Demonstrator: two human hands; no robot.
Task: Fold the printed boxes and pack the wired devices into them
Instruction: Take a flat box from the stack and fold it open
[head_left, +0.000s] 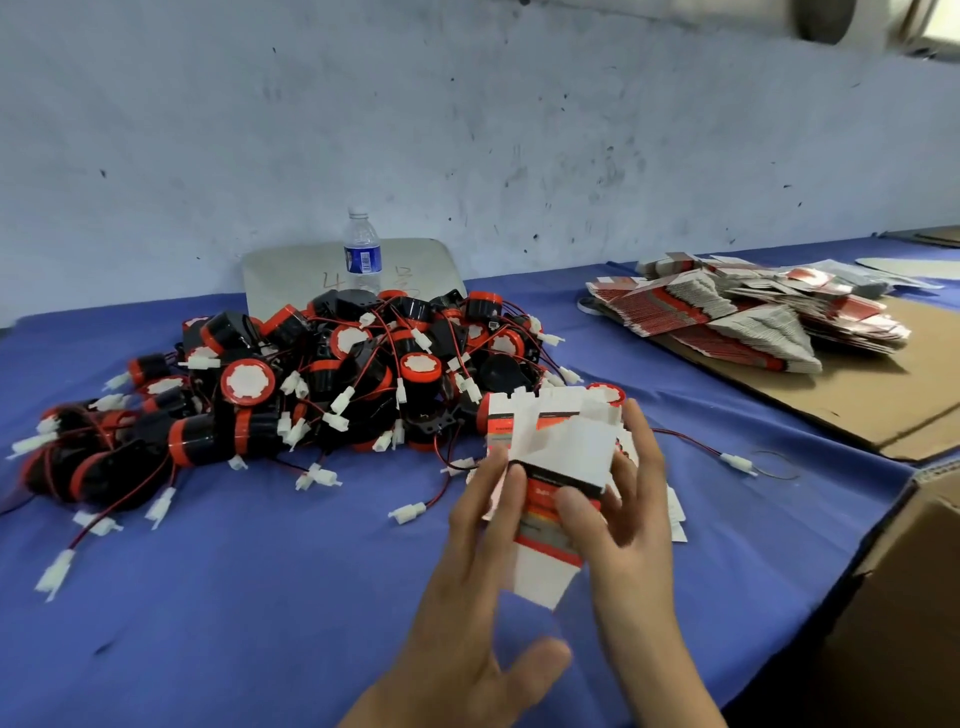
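Nearest the camera, both hands work a printed box (553, 499) held just above the tabletop (249, 597), which is covered in blue cloth. The left hand (467, 587) reaches up from below with its fingers (511, 499) stretched fairly straight against the box's left face and the thumb spread away, low and free. The right hand (631, 525) grips the box from the right: its thumb presses the red-and-black printed front while the fingers wrap behind the right edge. The box is partly opened, its white flaps standing up at the far end, the white bottom end pointing towards the person. A few more flat boxes lie under it on the cloth, mostly hidden.

At the right edge stands a brown carton (904, 597), only its corner showing. Loose red-and-black wires with white plugs (408, 512) lie scattered on the cloth to the left of the hands.

Beyond the hands is a big pile of devices (311, 384), black cylinders with red rims and tangled wires. To the right, a heap of flat boxes (743, 322) rests on a cardboard sheet (883, 405).

Behind the pile a water bottle (362, 252) stands upright in front of a grey board (426, 265) leaning on the wall (467, 130).
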